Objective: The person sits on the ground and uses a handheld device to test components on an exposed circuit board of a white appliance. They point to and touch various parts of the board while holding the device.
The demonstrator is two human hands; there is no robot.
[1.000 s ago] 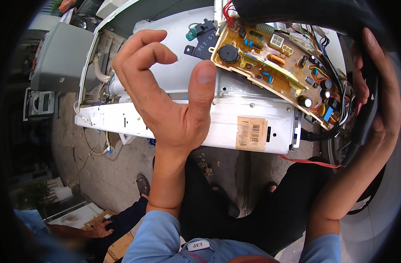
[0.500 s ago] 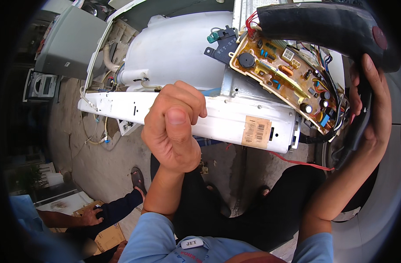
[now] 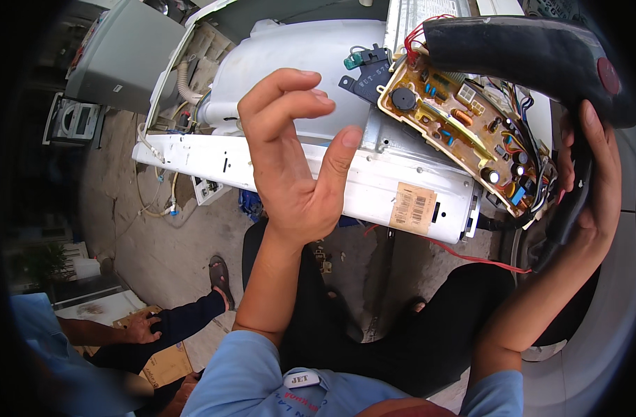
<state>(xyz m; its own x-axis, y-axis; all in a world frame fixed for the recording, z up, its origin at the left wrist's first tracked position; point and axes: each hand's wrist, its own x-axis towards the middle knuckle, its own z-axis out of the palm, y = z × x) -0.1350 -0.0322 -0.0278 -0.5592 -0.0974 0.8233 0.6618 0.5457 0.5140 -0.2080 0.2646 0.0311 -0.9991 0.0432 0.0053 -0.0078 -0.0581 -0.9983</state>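
Circuit board [image 3: 464, 128], tan and crowded with small parts, lies tilted at the upper right, resting on the right end of a long white panel [image 3: 290, 170] that runs slantwise across the middle. A tan rectangular sticker [image 3: 413, 208] with a dark barcode sits on that panel near its right end, just below the board. A small teal plug [image 3: 354, 61] and a dark blue connector [image 3: 365, 78] stand just off the board's upper left corner, against a white rounded housing [image 3: 290, 66]. Black casing [image 3: 526, 55] with a red round spot arches over the board's top edge.

Right hand [image 3: 596, 187] has its grip clamped on the dark lower edge of that casing beside the board's right end, fingers wrapped around it. Left hand [image 3: 297, 160] hangs in front of the panel with its grip apart, fingers curled and thumb raised, touching nothing that can be made out. A red wire [image 3: 471, 257] trails from under the panel's right end.

Open concrete floor [image 3: 165, 250] lies below and left of the panel. A grey box [image 3: 123, 48] stands at the upper left. Another person's hand [image 3: 140, 326] rests on a brown cardboard piece [image 3: 166, 363] at the lower left.
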